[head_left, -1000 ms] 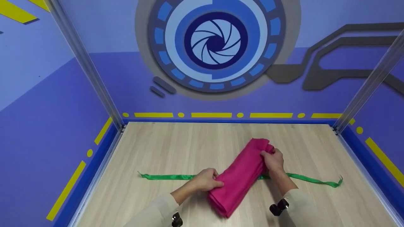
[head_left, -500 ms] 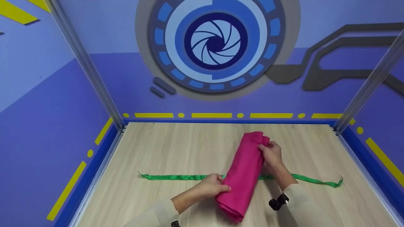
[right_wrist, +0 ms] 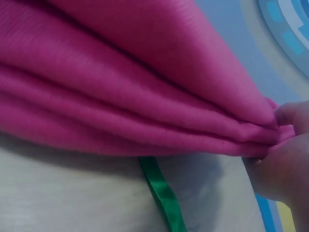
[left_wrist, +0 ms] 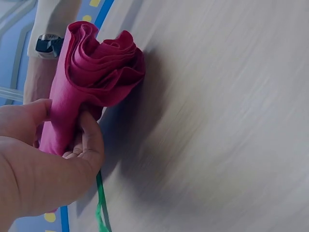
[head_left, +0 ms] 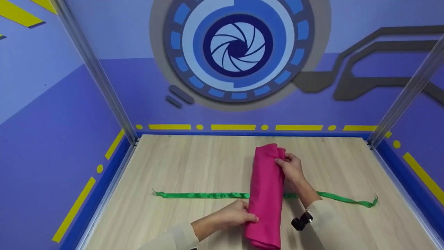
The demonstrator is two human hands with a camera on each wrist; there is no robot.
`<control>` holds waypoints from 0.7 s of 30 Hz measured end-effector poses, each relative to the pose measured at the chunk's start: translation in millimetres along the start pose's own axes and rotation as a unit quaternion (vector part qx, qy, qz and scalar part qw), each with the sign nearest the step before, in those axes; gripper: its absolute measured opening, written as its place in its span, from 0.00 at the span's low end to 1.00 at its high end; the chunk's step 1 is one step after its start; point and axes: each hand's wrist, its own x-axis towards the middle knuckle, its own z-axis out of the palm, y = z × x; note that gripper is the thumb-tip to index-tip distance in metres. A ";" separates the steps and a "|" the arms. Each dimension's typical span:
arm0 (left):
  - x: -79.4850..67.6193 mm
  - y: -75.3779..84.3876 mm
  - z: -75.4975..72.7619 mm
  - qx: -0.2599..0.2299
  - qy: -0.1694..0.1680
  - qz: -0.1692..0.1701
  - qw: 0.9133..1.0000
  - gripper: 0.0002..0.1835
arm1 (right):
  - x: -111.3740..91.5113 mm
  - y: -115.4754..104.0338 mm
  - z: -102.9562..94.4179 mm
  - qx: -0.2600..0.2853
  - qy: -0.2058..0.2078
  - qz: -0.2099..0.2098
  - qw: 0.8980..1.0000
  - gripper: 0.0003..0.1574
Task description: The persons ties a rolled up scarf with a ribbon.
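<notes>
Pink cloth roll point(head_left: 266, 194): we see it lengthwise from near to far over the green ribbon point(head_left: 208, 195), slightly right of the middle of the table point(head_left: 173, 163); its underside is hidden, so we cannot tell how much of it touches the wood.
Roll's look: deep pink, matt, smooth on top; the left wrist view shows us loose, wavy layers at the near end, and long folds run along the right side.
Left hand point(head_left: 236, 213): pinches the left side toward the near end, thumb on top, other fingers curled below and partly covered.
Right hand point(head_left: 293, 168): grips the right side toward the far end, thumb on top; the right wrist view cuts it off, and we cannot make out every fingertip.
Ribbon: shiny, stretched left to right; the roll covers its middle, and the right forearm point(head_left: 308, 194) hides another piece.
Sleeves point(head_left: 329, 222): pale; the right one carries a small black device point(head_left: 301, 221).
Far wall point(head_left: 128, 90): purple-blue, with yellow dashes point(head_left: 233, 127); its round emblem point(head_left: 238, 47) is cut off above.
</notes>
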 end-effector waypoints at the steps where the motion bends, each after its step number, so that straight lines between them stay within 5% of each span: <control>1: 0.0 -0.6 1.5 -0.001 -0.002 -0.002 1.000 0.05 | 0.1 0.0 0.9 -0.001 -0.002 -0.001 1.000 0.22; 21: -4.9 -12.7 15.2 -0.025 0.001 -0.034 0.999 0.08 | 0.5 7.9 25.9 -0.017 -0.005 -0.011 1.000 0.17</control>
